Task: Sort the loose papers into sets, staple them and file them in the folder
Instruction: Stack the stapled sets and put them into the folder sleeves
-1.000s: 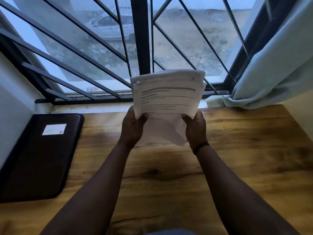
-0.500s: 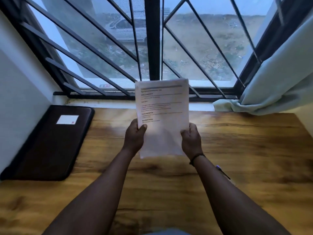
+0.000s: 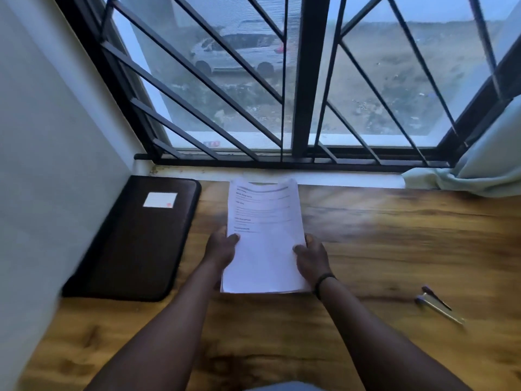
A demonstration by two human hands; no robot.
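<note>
Hands first: the left hand [image 3: 222, 246] grips the left edge of the papers [image 3: 263, 238], thumb on top and fingers curled beneath; the right hand [image 3: 311, 256] grips the right edge the same way, a dark band at its wrist. The papers form one squared stack held low over the table [image 3: 380, 235], printed side up, top edge curling slightly toward the window. Whether the bottom edge touches the wood I cannot tell.

Left of the stack, against the wall, lies the folder [image 3: 135, 241], closed, a white label on its cover. Well to the right lies what looks like the stapler [image 3: 439, 304], small and blurred.

Risks from here, as I judge them: the sheets are only pinched at the sides, so loosening either grip could let them fan or slide out of alignment, and a staple driven then would bind them crooked. Reaching for the stapler leaves one hand to hold the stack, which could sag.
</note>
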